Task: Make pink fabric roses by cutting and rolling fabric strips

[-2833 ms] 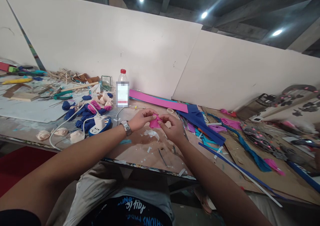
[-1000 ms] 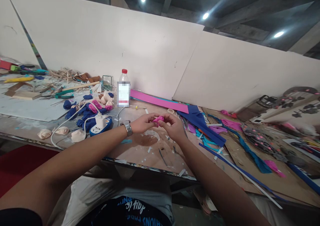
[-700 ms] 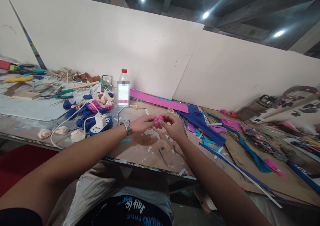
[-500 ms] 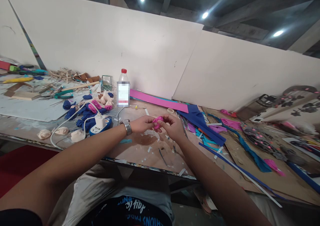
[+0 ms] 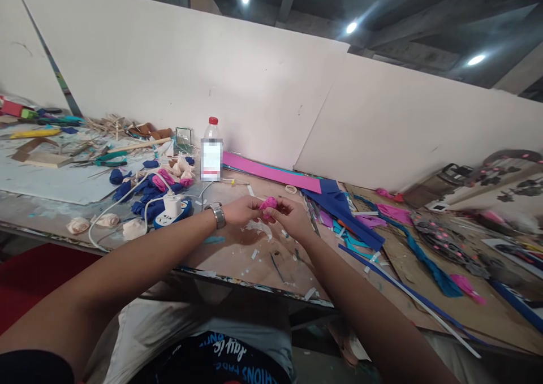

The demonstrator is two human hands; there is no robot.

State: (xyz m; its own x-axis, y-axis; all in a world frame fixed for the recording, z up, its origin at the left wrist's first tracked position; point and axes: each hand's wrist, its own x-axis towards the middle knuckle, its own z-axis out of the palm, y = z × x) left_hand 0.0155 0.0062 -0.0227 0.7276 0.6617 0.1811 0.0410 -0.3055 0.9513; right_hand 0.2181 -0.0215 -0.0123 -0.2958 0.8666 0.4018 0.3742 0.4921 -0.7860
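Between my two hands, above the table, is a small pink crepe-paper rosette (image 5: 268, 204). My left hand (image 5: 242, 211), with a metal watch (image 5: 218, 215) on its wrist, pinches the rosette from the left. From the right, the thumb and fingers of my right hand (image 5: 292, 216) close on it as well. A pile of blue, pink and cream paper rosettes (image 5: 146, 196) lies to the left. Several cream rosettes (image 5: 134, 229) sit nearer the table's front edge.
A bottle with a red cap (image 5: 213, 121) stands behind my left hand. White cables run from a power strip (image 5: 163, 220). Pink paper strips (image 5: 280, 176) lie along the wall, blue paper (image 5: 339, 208) to the right. Green-handled pliers (image 5: 111, 159) rest at far left.
The fingers of my right hand have shifted slightly around the pink rosette, which shows more of its top. The whole view has moved a little; other things stay put.
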